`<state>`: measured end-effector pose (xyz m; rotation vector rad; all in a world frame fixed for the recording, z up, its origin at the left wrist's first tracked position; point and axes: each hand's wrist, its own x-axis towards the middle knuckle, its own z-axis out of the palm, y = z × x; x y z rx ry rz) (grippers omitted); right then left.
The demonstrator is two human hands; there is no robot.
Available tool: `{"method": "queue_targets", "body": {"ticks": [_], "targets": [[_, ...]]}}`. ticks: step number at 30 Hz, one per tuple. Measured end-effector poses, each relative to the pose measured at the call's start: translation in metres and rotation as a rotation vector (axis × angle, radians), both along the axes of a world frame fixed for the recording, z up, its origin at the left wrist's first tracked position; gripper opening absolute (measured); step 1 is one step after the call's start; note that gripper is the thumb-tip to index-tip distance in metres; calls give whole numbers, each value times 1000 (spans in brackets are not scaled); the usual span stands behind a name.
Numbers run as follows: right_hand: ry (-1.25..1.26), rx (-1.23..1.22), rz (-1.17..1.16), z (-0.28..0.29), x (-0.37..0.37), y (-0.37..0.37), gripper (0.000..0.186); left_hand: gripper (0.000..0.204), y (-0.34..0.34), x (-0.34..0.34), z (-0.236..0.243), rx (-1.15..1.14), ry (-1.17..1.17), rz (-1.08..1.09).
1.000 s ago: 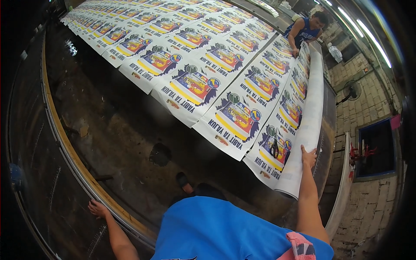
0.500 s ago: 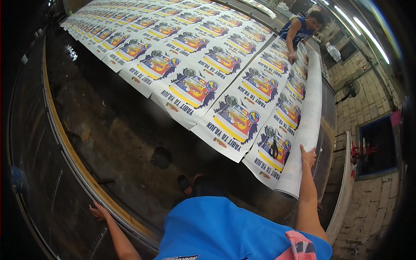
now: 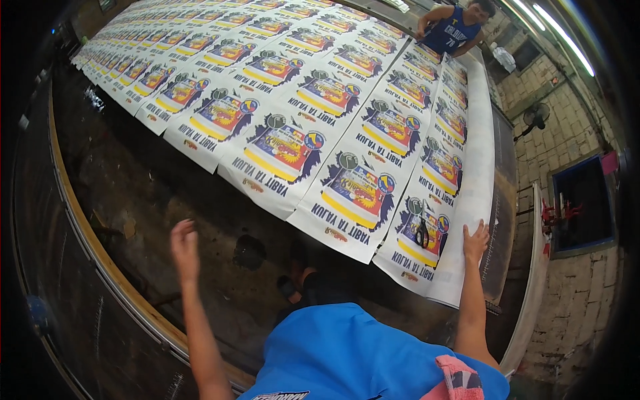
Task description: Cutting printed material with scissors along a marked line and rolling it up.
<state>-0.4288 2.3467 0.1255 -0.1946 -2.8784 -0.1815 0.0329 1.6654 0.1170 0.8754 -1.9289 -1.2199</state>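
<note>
My right hand (image 3: 475,241) rests with spread fingers on the blank white right margin of a printed sheet (image 3: 460,263), near its front end. This sheet carries repeated colourful logos and lies on the long table. Close to that hand, a pair of scissors (image 3: 421,233) with black handles lies on the print. My left hand (image 3: 184,248) is raised over the dark floor between the two tables, empty, its fingers loosely bent and slightly blurred. At the far end of the sheet, a co-worker in a blue sleeveless jersey (image 3: 450,33) leans over the table.
More printed sheets (image 3: 267,73) cover the table to the left, their front ends hanging over its edge. Another dark table with a wooden edge (image 3: 127,273) runs along my left. A wall fan (image 3: 536,116) and a blue-framed opening (image 3: 585,207) are on the right.
The white roll along the right side now lies flattened out as a plain margin. My left hand has left the side table's edge and risen forward. The co-worker has straightened somewhat and shifted.
</note>
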Motion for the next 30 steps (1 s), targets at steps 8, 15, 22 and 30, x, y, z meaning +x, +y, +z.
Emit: {"method": "queue_targets", "body": {"ticks": [8,15,22,30], "targets": [[123,-15,157,-9,5,-17,55,59,62,-244,-79,257,-478,-597],[-74,-995,294,-100,100,-179,32,78,96,-286,-87,135,-909,-657],[-216,-995,114,-106,98,-232,46,49,107,-285,-95,205,-994,-812],[-735,-1525,-34,-78,95,-251,33,37,82,-273,-82,193,-727,-909]]}}
